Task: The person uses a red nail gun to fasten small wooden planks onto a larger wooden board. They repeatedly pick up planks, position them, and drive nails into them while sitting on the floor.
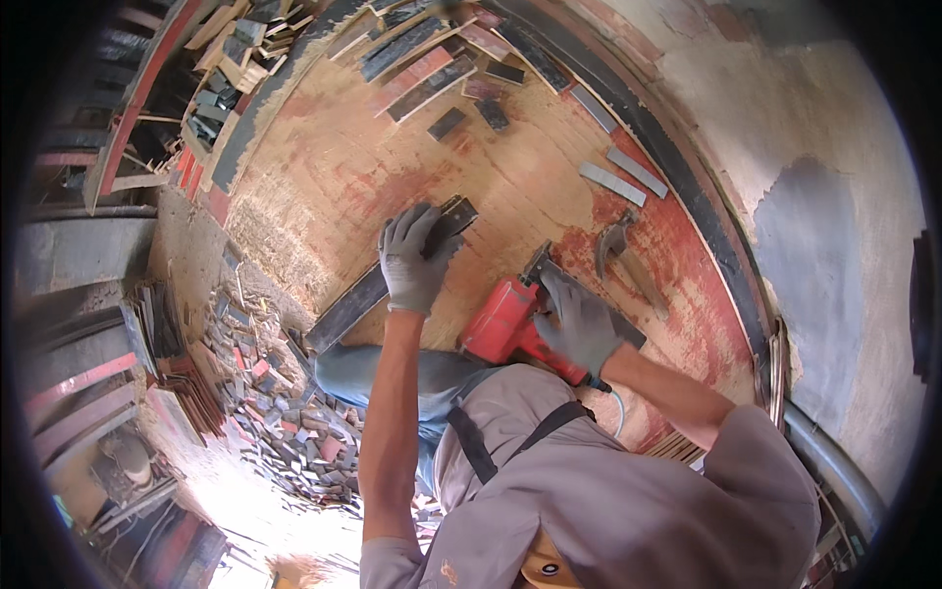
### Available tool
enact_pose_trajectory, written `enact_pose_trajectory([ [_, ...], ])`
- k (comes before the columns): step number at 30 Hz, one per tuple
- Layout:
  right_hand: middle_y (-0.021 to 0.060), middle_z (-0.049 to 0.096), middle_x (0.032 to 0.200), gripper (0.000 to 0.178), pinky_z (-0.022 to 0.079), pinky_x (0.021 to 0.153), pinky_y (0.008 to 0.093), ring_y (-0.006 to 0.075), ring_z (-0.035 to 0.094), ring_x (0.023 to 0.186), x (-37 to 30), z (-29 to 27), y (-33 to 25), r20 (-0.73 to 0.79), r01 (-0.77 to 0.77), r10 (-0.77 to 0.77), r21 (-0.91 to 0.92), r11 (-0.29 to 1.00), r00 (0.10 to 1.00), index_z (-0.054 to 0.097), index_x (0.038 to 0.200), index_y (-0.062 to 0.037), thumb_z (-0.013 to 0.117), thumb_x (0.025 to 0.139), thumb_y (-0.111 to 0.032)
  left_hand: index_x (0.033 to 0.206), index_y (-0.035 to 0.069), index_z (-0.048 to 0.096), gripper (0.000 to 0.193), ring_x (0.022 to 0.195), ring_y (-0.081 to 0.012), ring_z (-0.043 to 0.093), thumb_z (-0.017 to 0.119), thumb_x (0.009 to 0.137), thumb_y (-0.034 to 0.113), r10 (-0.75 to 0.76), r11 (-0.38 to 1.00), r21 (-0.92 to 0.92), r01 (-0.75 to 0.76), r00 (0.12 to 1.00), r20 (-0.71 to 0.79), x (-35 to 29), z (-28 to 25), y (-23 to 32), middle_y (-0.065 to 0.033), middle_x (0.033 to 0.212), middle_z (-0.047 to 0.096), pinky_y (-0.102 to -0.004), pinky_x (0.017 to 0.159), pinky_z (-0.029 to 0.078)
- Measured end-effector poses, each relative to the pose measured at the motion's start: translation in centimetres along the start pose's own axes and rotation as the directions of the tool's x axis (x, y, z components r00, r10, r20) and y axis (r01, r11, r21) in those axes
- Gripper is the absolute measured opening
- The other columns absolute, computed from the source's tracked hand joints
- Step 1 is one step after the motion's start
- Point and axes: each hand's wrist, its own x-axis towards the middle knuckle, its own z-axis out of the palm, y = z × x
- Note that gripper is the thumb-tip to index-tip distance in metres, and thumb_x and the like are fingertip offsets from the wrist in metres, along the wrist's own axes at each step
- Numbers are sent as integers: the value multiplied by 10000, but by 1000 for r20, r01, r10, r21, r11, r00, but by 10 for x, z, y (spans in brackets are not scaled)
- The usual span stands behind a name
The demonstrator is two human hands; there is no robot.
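head view: worktop (334, 167) with worn red paint and sawdust fills the middle. long dark board (348, 312) lies angled, near end by the person's knee, far end under the left hand. red nail gun (502, 316) sits in front of the person, nose pointing away, beside another dark board (626, 330). left hand (414, 260), gloved, has fingers curled closed round a dark block (454, 222); can't tell if that's one piece with the long board. right hand (581, 319), gloved, is against the gun, fingers partly bent over the second board; can't tell if they grip either. hammer (638, 280) lies right of that hand. two grey strips (613, 184) beyond it.
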Motion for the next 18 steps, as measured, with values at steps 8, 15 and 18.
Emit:
enact_pose_trajectory([
  [8,399,427,1533,1215,392,1179,520,522,462,1413,-24,43,-6,360,-325,273,90,942,892,3,1642,84,816,841,-334,1168,68,739,493,1134,-353,680,922,718,153,-25,994,-112,17,998,-65,-4,3,-1,-131,1221,737,-485,1054,499],
  [15,390,440,1511,1188,394,1181,506,518,456,1415,-16,82,10,346,-432,344,223,874,873,60,1635,72,820,804,-306,1175,39,741,501,1124,-363,684,919,717,134,35,999,-34,-37,998,-51,0,3,1,-147,1211,739,-467,1005,530],
  [18,368,469,1484,1144,415,1161,495,499,477,1402,-25,70,9,202,-313,258,325,892,945,96,1637,52,807,801,-272,1181,31,742,492,1127,-364,685,912,729,125,23,998,-65,-25,999,-29,0,1,4,-154,1212,740,-466,1000,534],
])
